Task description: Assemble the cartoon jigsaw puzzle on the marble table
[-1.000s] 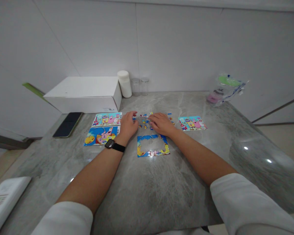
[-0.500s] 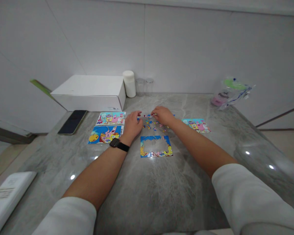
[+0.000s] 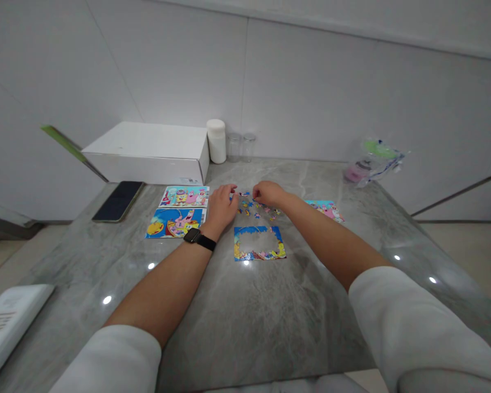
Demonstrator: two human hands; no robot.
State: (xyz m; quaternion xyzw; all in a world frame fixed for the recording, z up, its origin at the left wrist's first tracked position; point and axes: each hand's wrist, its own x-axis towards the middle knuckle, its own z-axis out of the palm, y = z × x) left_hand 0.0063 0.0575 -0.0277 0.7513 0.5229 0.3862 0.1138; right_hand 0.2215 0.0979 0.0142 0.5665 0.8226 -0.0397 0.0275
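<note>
My left hand rests palm down on the table with its fingers apart, just left of several loose jigsaw puzzle pieces. My right hand is over the far side of these pieces, thumb and fingers pinched on a small puzzle piece, mostly hidden by the fingertips. Nearer to me lies a puzzle frame, its border assembled around a bare middle. Left of my left hand are two cartoon picture sheets, a light blue one above a dark blue one. Another picture card is partly behind my right forearm.
A white box, a white bottle and two clear glass jars stand along the wall. A phone lies at the left. A plastic bag with pink and green contents sits back right. A white package is near left.
My right hand has shifted slightly left, its fingers drawn closer together in a pinch. My left hand stays in place. The whole view has tilted a little.
</note>
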